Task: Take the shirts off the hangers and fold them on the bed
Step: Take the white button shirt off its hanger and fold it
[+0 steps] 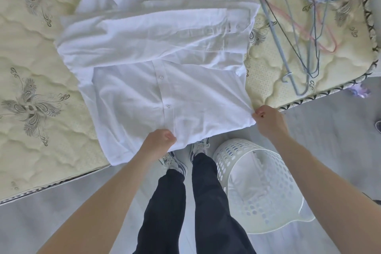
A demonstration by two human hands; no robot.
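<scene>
Quilted bed (31, 47) ahead of you carries the white shirt (165, 47), spread flat with sleeves crossed, its near hem pinched in the closed grip of your left hand (158, 140) and right hand (268, 121); probably light, limp cloth that sags, best held at the hem corners.

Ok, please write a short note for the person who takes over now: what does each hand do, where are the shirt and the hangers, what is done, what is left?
Left hand: grips the shirt hem near the button strip.
Right hand: pinches the hem's right corner.
Shirt: buttons up on the bed, hem past the bed's edge.
Hangers: piled on the bed, right of the shirt.
Done: shirt off its hanger, sleeves folded across the chest.
Left: probably fold the hem up toward the collar. The basket on the floor holds something white; I cannot tell what.
</scene>
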